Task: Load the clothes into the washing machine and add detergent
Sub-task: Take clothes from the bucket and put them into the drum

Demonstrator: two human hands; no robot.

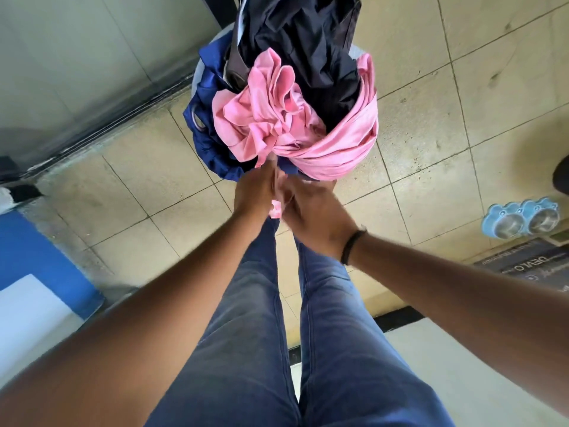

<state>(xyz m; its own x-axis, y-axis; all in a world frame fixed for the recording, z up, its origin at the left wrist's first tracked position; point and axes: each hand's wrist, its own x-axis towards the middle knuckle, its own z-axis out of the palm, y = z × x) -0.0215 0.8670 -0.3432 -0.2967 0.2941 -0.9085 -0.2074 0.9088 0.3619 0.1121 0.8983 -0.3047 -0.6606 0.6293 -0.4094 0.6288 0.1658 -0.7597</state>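
Note:
A heap of clothes stands on the tiled floor ahead of my legs: a crumpled pink garment [277, 115] on top, a royal blue cloth [206, 140] at the left and dark navy clothes [308, 41] behind. Whatever holds them is almost wholly covered by the cloth. Both my hands meet at the near edge of the heap. My left hand [255, 189] grips the lower end of the pink garment. My right hand [311, 214], with a black band on the wrist, pinches a bit of pink cloth that shows between the two hands. No washing machine or detergent is plainly in sight.
Beige floor tiles [431, 118] surround the heap. A grey wall with a dark base runs along the left. A blue and white surface [37, 272] sits at the lower left. At the right stand a light-blue double pet bowl [520, 220] and a dark printed mat [523, 263].

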